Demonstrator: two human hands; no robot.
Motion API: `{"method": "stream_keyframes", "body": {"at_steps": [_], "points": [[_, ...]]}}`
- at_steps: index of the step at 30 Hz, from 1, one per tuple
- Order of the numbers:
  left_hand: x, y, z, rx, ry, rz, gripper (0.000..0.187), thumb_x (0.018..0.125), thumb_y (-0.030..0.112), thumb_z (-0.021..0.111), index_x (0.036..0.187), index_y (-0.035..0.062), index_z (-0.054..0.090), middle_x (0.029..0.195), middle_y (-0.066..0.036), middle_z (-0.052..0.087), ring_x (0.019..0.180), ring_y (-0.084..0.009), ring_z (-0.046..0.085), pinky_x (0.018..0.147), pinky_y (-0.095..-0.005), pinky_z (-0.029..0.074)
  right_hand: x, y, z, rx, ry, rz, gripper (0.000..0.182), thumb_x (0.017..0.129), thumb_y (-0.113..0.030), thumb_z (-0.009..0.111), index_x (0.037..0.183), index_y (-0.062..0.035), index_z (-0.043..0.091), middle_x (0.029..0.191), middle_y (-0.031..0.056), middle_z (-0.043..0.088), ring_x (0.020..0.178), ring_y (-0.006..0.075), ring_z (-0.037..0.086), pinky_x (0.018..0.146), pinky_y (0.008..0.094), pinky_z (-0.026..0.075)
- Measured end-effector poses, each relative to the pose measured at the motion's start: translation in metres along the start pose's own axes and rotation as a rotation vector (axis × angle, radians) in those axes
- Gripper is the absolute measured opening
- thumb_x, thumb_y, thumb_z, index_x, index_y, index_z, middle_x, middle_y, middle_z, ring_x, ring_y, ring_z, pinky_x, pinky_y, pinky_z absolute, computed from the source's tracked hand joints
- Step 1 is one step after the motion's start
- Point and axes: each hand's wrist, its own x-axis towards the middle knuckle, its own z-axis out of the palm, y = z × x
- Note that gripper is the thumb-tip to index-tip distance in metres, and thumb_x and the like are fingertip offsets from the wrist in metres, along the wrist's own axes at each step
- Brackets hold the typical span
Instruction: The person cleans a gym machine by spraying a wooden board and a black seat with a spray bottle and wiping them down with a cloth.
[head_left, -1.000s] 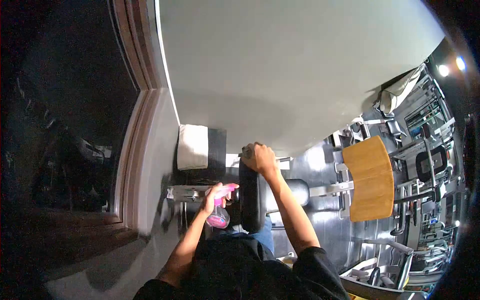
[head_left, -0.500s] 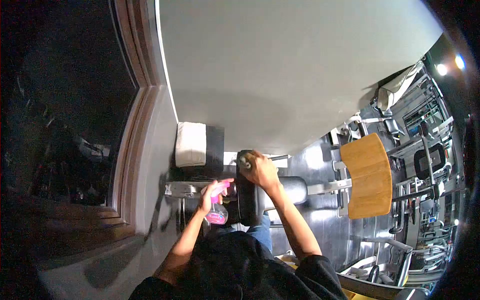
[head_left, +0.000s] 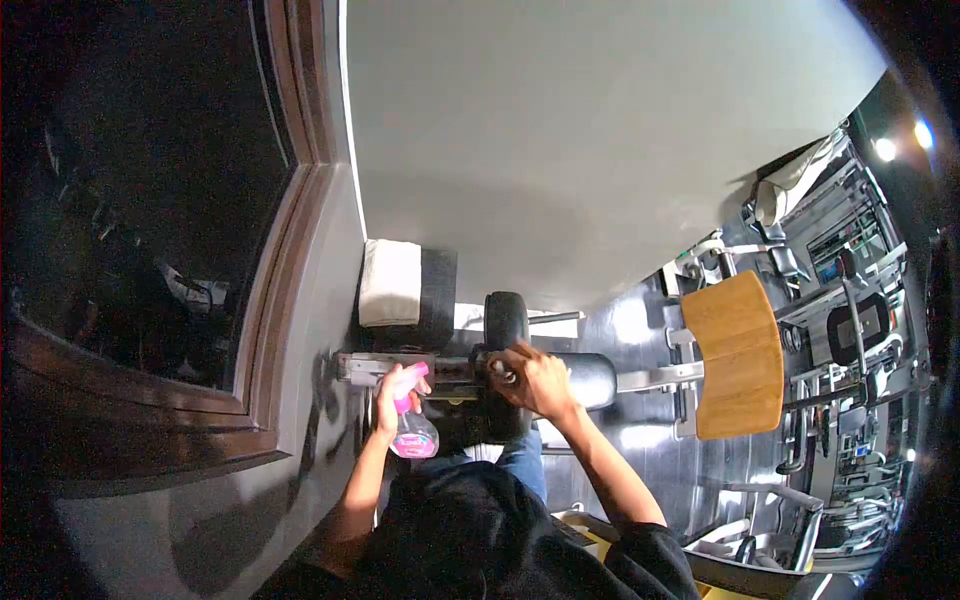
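My left hand (head_left: pixel 388 402) is wrapped round the neck of a clear spray bottle (head_left: pixel 414 436) with a pink trigger head and pink label. My right hand (head_left: pixel 536 380) is at the middle of the black padded rollers (head_left: pixel 507 316), its fingers curled round a small greyish item that I cannot make out. Just right of that hand lies a rounded black seat pad (head_left: pixel 592 381). A metal rail (head_left: pixel 368 366) of the machine runs behind the bottle.
A folded white towel (head_left: pixel 391 284) lies on a dark surface beside the wall. A curved wooden board (head_left: pixel 740 355) stands to the right. Gym machines (head_left: pixel 860 330) fill the far right, and a brown-framed window (head_left: pixel 270 270) is at left.
My right hand has moved down along the black pad to its middle. My left hand has shifted slightly left with the bottle. The view has turned a little.
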Motion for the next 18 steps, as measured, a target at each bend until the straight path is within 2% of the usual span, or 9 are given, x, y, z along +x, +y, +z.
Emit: {"method": "stream_keyframes", "body": {"at_steps": [2,3,4,6,10,12,15,16,18], "points": [[-0.001,0.0,0.0,0.006,-0.011,-0.012,0.063,0.097,0.053,0.035,0.089,-0.0016,0.065,0.075,-0.013,0.065,0.048,-0.0181,0.056,0.047,-0.0291,0.046,0.012,0.014,0.004,0.001,0.042,0.055,0.042,0.074,-0.03,0.077,0.11,-0.0122,0.064,0.101,0.0095,0.06,0.089,0.0342,0.067,0.071,0.0447,0.056],[-0.002,-0.001,-0.001,-0.008,-0.043,-0.022,0.06,0.098,0.05,0.037,0.098,-0.0021,0.065,0.077,-0.012,0.066,0.05,-0.0167,0.056,0.047,-0.0279,0.046,0.021,0.014,-0.002,-0.008,0.03,0.156,0.039,0.074,-0.027,0.076,0.108,-0.0117,0.065,0.102,0.0104,0.06,0.09,0.0347,0.066,0.071,0.0446,0.056],[-0.003,-0.001,-0.001,-0.021,-0.076,-0.036,0.057,0.099,0.048,0.04,0.108,-0.0026,0.066,0.08,-0.011,0.066,0.053,-0.0153,0.056,0.047,-0.0267,0.046,0.028,0.015,-0.002,-0.018,0.1,0.148,0.034,0.075,-0.024,0.075,0.105,-0.0101,0.065,0.102,0.0111,0.061,0.087,0.035,0.067,0.069,0.0445,0.056],[-0.005,-0.002,0.0,0.0,-0.081,-0.055,0.058,0.098,0.049,0.041,0.106,-0.0029,0.066,0.08,-0.011,0.066,0.053,-0.0155,0.057,0.047,-0.027,0.046,0.039,0.015,0.004,0.036,0.209,0.18,0.031,0.076,-0.028,0.074,0.102,-0.0139,0.066,0.101,0.0074,0.062,0.089,0.0346,0.067,0.073,0.0462,0.055],[-0.001,-0.009,0.004,-0.018,-0.127,-0.065,0.06,0.098,0.051,0.042,0.105,-0.0032,0.066,0.08,-0.011,0.067,0.054,-0.0157,0.057,0.046,-0.0265,0.046,0.031,0.002,0.016,-0.036,0.191,0.213,0.034,0.075,-0.028,0.076,0.104,-0.014,0.066,0.101,0.0085,0.062,0.088,0.0348,0.066,0.074,0.0455,0.055],[-0.001,-0.012,0.004,-0.033,-0.15,-0.081,0.059,0.098,0.051,0.042,0.104,-0.003,0.067,0.081,-0.011,0.067,0.054,-0.0155,0.058,0.046,-0.0263,0.046,0.013,-0.01,0.018,-0.004,0.108,0.213,0.036,0.074,-0.027,0.076,0.106,-0.0147,0.066,0.1,0.0093,0.061,0.086,0.0354,0.066,0.074,0.0448,0.056],[-0.005,-0.004,0.01,0.062,-0.128,-0.094,0.06,0.097,0.054,0.037,0.096,0.0012,0.066,0.075,-0.009,0.065,0.05,-0.0153,0.056,0.048,-0.0271,0.046,-0.021,-0.019,0.017,0.001,0.085,0.095,0.037,0.074,-0.027,0.076,0.107,-0.0168,0.066,0.096,0.0082,0.06,0.085,0.0325,0.066,0.073,0.0432,0.056],[-0.006,-0.003,0.01,0.06,-0.127,-0.096,0.06,0.097,0.054,0.037,0.096,0.0012,0.066,0.075,-0.009,0.065,0.05,-0.0153,0.056,0.048,-0.0271,0.046,-0.03,-0.02,0.017,-0.016,0.067,0.017,0.035,0.075,-0.027,0.076,0.107,-0.0178,0.066,0.095,0.0072,0.06,0.085,0.031,0.066,0.072,0.0426,0.057],[-0.007,-0.003,0.009,0.06,-0.141,-0.109,0.059,0.097,0.054,0.038,0.096,0.0016,0.066,0.075,-0.009,0.065,0.05,-0.0146,0.056,0.048,-0.0272,0.046,-0.034,-0.019,0.014,-0.01,0.023,-0.013,0.032,0.077,-0.027,0.074,0.106,-0.0189,0.066,0.094,0.0058,0.059,0.087,0.0287,0.066,0.072,0.0419,0.057]]}}
